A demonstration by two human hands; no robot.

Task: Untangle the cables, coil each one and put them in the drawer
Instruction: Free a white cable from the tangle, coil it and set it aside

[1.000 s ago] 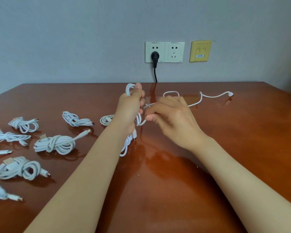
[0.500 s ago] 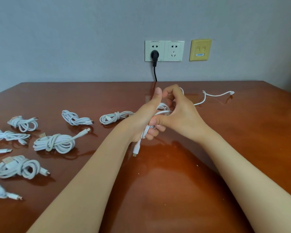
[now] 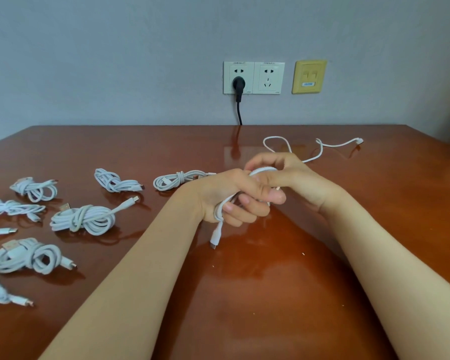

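In the head view we see both hands meet just above the middle of the frame, over the brown table (image 3: 244, 294). The left hand (image 3: 231, 196) is curled round a bunch of loops of the white cable (image 3: 265, 169). The strands run through its palm, and its fingertips (image 3: 244, 201) fold back over them. One connector (image 3: 214, 240) hangs free below this fist, just above the tabletop.

The right hand (image 3: 294, 175) touches the left from the right side. Its fingers (image 3: 260, 162) bend over the top strand of the loops and hold it where it arches between the two hands. We cannot tell where its thumb sits.

From behind the right hand the loose part of the cable runs toward the upper right of the frame. It lies on the table in a loop and a wavy line, and ends in a small plug (image 3: 359, 141).

Along the left of the frame several tied bundles (image 3: 85, 219) of white cable lie apart from one another on the table. One more bundle (image 3: 176, 179) sits just left of the left wrist.

On the grey wall at the top centre are two white sockets (image 3: 253, 77), and a black plug (image 3: 238, 83) is in the left one. A yellow plate (image 3: 309, 76) is just to their right.
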